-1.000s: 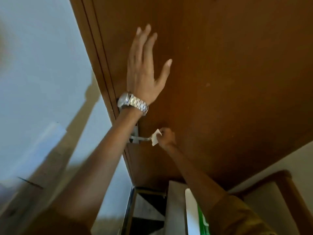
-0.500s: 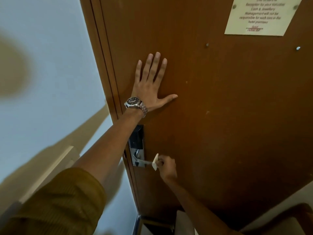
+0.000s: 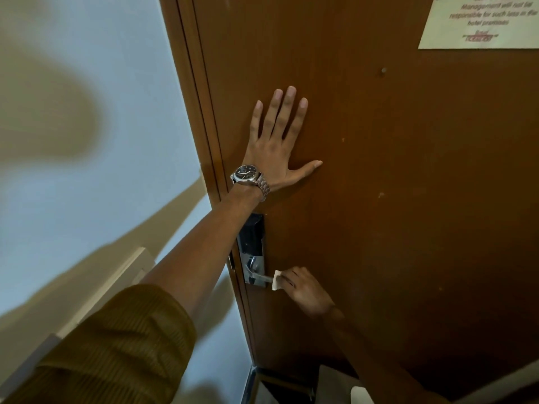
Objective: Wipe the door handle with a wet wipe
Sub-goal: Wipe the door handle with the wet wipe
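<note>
A brown wooden door [image 3: 393, 185] fills the right of the view. Near its left edge sits a metal lock plate [image 3: 253, 246] with a dark upper panel, and a thin silver lever handle [image 3: 262, 277] sticks out to the right. My right hand [image 3: 306, 291] is closed around the outer end of the handle with a folded white wet wipe [image 3: 277, 279] pinched against it. My left hand [image 3: 277, 147] lies flat on the door above the lock, fingers spread, holding nothing, a metal watch on the wrist.
A pale wall [image 3: 87, 141] runs along the left of the door frame [image 3: 198, 126]. A printed paper notice [image 3: 481, 21] is pinned at the door's top right. Below the door, dark floor and a pale object [image 3: 361, 395] show at the bottom edge.
The view has tilted up and steadied. My left hand went from lifted off to pressed flat on the door. My right hand stays on the handle end with the wipe.
</note>
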Demonstrator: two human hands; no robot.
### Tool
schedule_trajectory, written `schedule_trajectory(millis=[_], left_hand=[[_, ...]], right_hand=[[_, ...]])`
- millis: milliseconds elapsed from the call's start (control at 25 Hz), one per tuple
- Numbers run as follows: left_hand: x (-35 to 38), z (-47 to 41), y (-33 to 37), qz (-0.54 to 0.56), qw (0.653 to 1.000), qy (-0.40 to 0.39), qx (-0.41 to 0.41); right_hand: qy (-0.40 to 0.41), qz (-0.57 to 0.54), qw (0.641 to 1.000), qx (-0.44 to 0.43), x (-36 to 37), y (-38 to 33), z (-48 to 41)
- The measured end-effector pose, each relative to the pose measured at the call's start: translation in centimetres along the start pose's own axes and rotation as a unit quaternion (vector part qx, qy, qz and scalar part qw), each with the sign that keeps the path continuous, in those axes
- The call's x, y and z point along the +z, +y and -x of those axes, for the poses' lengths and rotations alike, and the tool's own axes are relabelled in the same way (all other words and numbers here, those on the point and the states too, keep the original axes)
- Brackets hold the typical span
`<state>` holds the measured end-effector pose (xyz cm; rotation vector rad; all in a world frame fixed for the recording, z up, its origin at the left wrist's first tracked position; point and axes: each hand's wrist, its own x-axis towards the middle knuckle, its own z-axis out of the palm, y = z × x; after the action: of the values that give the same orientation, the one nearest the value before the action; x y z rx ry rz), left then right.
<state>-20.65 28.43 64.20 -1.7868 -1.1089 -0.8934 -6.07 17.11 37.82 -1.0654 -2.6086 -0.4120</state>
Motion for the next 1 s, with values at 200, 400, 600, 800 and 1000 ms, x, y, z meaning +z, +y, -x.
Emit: schedule_trajectory(millis=[200,400,600,800,1000], left_hand=[[0.4,0.0,0.1,-0.002,1.000,0.007,-0.005],[0.3,0.1,0.2,-0.006,1.000,0.003,-0.007],[0.4,0.1,0.1,-0.006,1.000,0.003,-0.003],[0.5,0.1,0.1,-0.003,1.000,0.015,-0.004],[0.5,0.2,0.3,-0.001,1.000,0.018,-0.007]], right_hand=[[-0.032,0.052,0.998,0.011,0.4,-1.2,-1.5],[-0.055,-0.007,0.984,0.172,0.0,-7.0,-7.1],[-0.047,0.005,0.978,0.205,-0.1,-8.6,-9.8],[-0.030,-0.002,0.999,0.039,1.0,-3.8,-4.0],[0.028,-0.080,0.989,0.118,0.8,-2.4,-1.2]])
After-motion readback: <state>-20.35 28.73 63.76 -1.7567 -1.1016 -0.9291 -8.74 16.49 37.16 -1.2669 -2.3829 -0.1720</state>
